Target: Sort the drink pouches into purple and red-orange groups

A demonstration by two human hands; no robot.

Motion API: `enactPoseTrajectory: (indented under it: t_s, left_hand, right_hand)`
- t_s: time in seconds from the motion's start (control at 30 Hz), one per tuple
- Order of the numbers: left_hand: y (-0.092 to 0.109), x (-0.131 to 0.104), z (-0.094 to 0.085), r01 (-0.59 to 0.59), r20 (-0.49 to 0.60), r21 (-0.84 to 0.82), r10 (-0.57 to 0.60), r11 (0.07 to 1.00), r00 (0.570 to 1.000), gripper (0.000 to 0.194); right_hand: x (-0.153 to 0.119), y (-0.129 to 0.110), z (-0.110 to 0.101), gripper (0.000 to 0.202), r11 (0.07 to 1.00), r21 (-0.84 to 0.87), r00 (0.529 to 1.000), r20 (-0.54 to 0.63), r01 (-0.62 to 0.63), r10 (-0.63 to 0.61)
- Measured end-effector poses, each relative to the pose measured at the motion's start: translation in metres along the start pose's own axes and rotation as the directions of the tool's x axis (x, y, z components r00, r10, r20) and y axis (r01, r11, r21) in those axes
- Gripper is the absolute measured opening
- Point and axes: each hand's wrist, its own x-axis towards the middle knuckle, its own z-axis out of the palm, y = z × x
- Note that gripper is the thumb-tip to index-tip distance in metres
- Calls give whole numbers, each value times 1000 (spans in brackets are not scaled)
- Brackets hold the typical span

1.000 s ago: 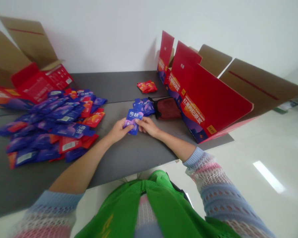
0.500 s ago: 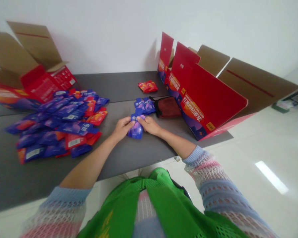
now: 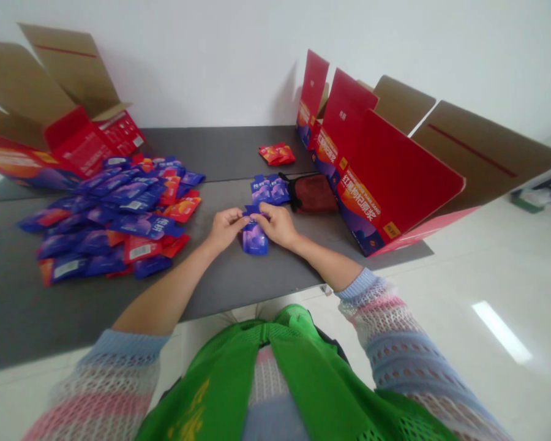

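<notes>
A blue-purple sachet (image 3: 255, 240) is held upright near the table's front, pinched at its upper part on both sides. My left hand (image 3: 226, 229) is closed on its left edge, thumb in front. On the right edge, my right hand (image 3: 278, 225) grips it the same way; whether more than one sachet is in the fingers, I cannot tell. Just beyond the hands lie blue sachets (image 3: 269, 190) side by side. To the left spreads a heap of blue and red sachets (image 3: 119, 211).
A dark red zip pouch (image 3: 316, 193) lies right of the blue sachets. Red sachets (image 3: 277, 154) lie farther back. Open red cartons (image 3: 386, 184) line the right side of the grey table (image 3: 224, 278). Another open carton (image 3: 80, 147) stands at the back left.
Both hands have shifted up to the top of the sachet, with fingers now curled over its upper edge. The view has tilted slightly; the heap and cartons look unchanged.
</notes>
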Motion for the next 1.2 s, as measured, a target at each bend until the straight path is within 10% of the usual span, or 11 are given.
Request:
enactPoseTrajectory:
  t_s: [0.17, 0.4, 0.6, 0.8, 0.93, 1.03, 1.2]
  left_hand:
    - [-3, 0, -2, -39, -26, 141, 43, 989, 999, 36]
    - [-13, -4, 3, -119, -121, 395, 180, 911, 976, 27]
    - [-7, -9, 5, -198, -294, 456, 357, 867, 886, 18]
    - [-10, 1, -1, -124, -468, 205, 208, 971, 859, 29]
    - [-9, 7, -11, 36, -142, -47, -42, 998, 989, 34]
    - [-3, 8, -16, 112, 176, -45, -102, 993, 979, 37]
    - [-6, 11, -15, 130, 138, 19, -131, 991, 982, 33]
  right_hand:
    - [-6, -11, 5, 26, 977, -187, 994, 27, -103, 110]
    - [8, 20, 8, 47, 917, 250, 942, -50, -311, 333]
    - [-3, 9, 19, 52, 895, 348, 938, 298, -279, 176]
    - [-2, 8, 22, 54, 923, 314, 946, 300, -221, 125]
    - [-3, 11, 22, 50, 935, 227, 952, 201, -274, 231]
    - [-6, 11, 23, 50, 900, 278, 942, 123, -335, 313]
    - [-9, 9, 24, 50, 798, 451, 915, 145, -399, 376]
